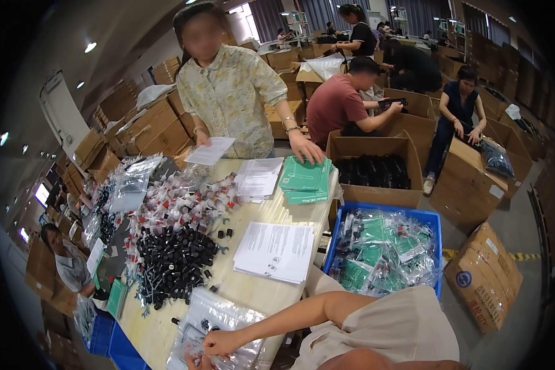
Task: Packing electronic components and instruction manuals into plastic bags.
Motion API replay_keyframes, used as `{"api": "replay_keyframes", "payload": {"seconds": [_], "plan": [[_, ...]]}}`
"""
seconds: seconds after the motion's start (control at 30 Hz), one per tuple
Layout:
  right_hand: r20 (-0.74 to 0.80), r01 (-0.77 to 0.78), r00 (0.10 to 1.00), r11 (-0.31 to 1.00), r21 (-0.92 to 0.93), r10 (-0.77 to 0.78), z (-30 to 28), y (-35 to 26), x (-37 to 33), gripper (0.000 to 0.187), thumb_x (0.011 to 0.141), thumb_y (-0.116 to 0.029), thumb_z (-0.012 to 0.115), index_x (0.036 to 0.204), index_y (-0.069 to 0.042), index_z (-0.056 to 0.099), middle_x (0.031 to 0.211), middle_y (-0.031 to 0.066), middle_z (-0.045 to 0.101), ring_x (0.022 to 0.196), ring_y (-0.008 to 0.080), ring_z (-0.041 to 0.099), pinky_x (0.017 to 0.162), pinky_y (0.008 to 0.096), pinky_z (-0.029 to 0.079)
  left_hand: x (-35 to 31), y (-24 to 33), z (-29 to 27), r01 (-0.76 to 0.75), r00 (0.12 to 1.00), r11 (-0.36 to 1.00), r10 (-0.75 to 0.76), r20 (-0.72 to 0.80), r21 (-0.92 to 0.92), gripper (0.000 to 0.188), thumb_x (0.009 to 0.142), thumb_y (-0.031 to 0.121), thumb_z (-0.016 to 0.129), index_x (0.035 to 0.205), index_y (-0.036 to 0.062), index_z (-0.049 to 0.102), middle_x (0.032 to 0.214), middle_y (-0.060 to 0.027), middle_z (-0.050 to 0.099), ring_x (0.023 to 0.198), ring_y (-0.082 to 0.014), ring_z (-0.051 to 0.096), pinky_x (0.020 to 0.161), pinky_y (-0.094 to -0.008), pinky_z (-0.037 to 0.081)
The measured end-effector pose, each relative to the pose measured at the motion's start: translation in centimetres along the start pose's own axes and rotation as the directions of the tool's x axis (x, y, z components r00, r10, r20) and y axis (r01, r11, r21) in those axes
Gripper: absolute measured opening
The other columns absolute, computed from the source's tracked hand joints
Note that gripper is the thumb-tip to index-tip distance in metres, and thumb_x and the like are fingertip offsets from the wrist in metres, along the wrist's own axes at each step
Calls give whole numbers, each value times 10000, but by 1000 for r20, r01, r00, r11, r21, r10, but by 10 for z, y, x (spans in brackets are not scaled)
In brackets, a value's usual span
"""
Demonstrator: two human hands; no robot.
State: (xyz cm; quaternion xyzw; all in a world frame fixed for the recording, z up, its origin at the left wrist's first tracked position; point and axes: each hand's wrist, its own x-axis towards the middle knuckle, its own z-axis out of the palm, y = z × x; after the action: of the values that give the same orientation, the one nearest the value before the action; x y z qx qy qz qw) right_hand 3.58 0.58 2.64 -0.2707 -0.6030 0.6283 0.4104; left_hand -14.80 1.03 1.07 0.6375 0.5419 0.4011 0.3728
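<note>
My right hand (222,343) is closed over clear plastic bags at the table's near edge, its fingers curled in. What they pinch, if anything, is hidden. Only part of my left hand (197,361) shows at the bottom edge, its fingers closed on a clear plastic bag (194,345). Under both hands lies a stack of clear zip bags (233,310), with a few small black parts on it. Just beyond is a heap of black caps or knobs (174,258), with metal bolts (147,288) along its left side.
Printed sheets (275,250) and green cards (304,179) lie on the table (233,232). Small red-and-white packets (188,206) are piled farther back. A blue bin (439,246) of filled bags stands at right. Across the table, a person touches the cards; cartons (376,148) and other workers lie beyond.
</note>
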Motion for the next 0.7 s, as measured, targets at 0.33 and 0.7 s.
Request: {"api": "replay_keyframes", "payload": {"seconds": [0.33, 0.7], "plan": [[16, 123, 992, 984, -129, -122, 5, -1, -3, 279, 815, -165, 478, 583, -10, 497, 489, 88, 547, 408, 169, 594, 365, 292, 452, 12, -75, -42, -145, 989, 981, 140, -50, -126, 491, 777, -27, 550, 1256, 55, 481, 953, -71, 559, 647, -109, 510, 542, -246, 444], [-8, 331, 900, 695, -638, -436, 15, -62, -25, 277, 693, -266, 691, 806, -58, 546, 908, 119, 574, 961, 242, 535, 823, 367, 441, -13, 62, -64, -788, 116, -227, 858, 501, 573, 736, 679, -109, 437, 1383, 94, 360, 797, -166, 586, 644, -252, 545, 569, -341, 451]]}}
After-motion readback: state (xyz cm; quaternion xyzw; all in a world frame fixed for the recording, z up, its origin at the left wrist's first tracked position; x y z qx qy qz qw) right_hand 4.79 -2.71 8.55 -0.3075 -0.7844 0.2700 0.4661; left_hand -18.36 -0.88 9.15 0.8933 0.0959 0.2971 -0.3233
